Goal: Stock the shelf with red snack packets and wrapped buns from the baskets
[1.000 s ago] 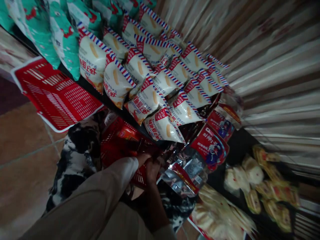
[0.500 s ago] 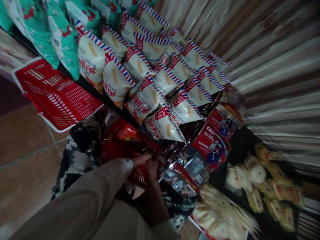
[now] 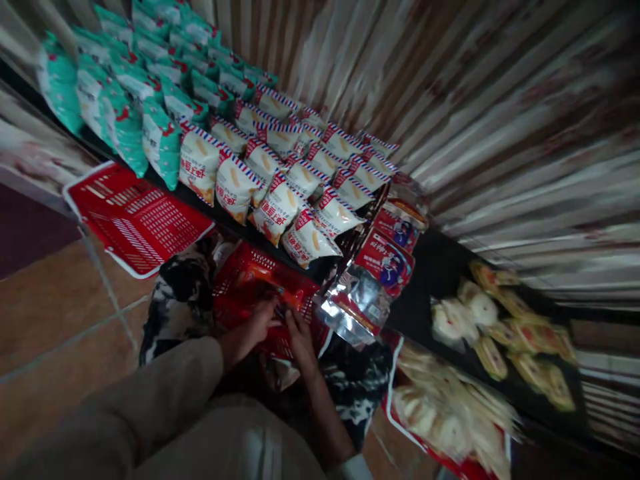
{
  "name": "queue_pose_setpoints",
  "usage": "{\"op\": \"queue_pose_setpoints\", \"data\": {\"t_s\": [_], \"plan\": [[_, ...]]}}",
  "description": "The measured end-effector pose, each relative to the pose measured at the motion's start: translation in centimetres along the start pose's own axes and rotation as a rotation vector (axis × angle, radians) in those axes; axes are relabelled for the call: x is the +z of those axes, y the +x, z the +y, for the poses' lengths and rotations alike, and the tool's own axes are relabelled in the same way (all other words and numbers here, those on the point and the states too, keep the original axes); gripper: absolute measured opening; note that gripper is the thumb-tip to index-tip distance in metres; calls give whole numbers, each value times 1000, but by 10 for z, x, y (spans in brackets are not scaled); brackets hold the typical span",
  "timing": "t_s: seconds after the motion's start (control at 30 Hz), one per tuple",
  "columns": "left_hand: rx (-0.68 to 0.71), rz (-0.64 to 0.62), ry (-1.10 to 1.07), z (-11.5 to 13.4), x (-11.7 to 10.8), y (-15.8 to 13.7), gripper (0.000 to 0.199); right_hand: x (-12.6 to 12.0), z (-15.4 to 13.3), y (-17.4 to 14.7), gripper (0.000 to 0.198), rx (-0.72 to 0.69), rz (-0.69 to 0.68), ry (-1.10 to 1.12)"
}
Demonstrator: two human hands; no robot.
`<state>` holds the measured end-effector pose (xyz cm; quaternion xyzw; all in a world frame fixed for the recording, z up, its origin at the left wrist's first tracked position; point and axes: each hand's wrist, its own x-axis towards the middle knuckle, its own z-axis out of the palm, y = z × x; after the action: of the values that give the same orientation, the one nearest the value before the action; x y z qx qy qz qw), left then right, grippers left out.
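Note:
A red plastic basket rests on the lap, over black-and-white patterned cloth. Inside it lies a shiny orange-red packet. My left hand and my right hand come in over the near side of the basket, close together. Both have curled fingers that meet just below the packet, around something small and dark. Dim light and the fingers hide what it is. Silver-and-red pouches lie on the dark shelf right of the basket.
White snack bags with striped tops stand in rows on the shelf, with green bags further left. A red basket sits at left. Pale packs fill another basket at lower right. Yellow packs lie on the shelf's right. A curtain hangs behind.
The view has pulled back and shows more of the shelf. My hands have moved apart slightly and lie further up in the basket, near the orange-red packet.

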<state>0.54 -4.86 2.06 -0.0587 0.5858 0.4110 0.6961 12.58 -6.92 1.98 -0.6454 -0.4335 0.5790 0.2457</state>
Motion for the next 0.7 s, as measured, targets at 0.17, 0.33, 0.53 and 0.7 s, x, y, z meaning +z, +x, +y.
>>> {"op": "queue_pose_setpoints", "data": {"t_s": [0.17,0.33,0.53,0.7], "plan": [[25,-25,-61,31,-9,-48,9,-5,-30,-31,59,-181,-172,18],[71,-161,-71,49,-9,-95,19,4,-41,-42,43,-289,-14,65],[96,-297,25,77,-8,-140,29,8,-66,-59,39,-328,207,90],[426,-225,197,90,-17,-164,36,7,-83,-84,39,-320,232,136]]}}
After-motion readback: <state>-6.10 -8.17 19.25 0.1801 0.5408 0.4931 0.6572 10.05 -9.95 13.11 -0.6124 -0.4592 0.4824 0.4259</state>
